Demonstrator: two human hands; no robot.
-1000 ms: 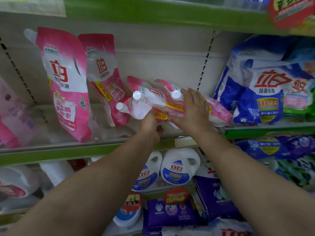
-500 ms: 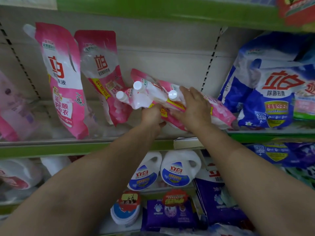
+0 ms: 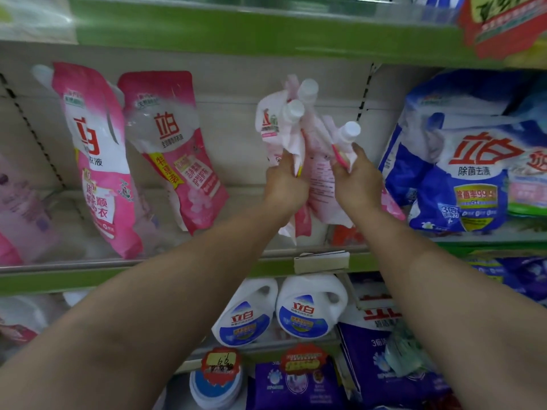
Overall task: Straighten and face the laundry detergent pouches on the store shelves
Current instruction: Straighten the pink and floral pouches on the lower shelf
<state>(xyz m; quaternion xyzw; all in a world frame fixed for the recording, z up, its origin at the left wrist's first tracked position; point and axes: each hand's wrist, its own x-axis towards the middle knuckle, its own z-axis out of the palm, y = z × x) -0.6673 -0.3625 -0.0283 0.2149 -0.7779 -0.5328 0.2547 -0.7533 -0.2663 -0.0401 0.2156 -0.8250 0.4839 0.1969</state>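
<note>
Head view, middle shelf. I hold a bundle of pink pouches [image 3: 313, 161] upright between both hands, caps uppermost, above the shelf edge [image 3: 177, 267] and between the two standing pink pouches [image 3: 97, 161] to the left and the blue detergent bags [image 3: 461, 161] to the right. To do this step well I should seat the bases squarely on the shelf, turn the printed fronts outward (the middle pouch seems to show its back panel, though blur makes this uncertain), and release only once the bundle leans steadily against the back wall. My left hand [image 3: 285, 184] is curled round the left side of the bundle, fingers clenched on the film. My right hand [image 3: 358, 179] grips the right side just below a white cap [image 3: 350, 130], thumb pressed to the pouch neck. Neither hand is slack.
</note>
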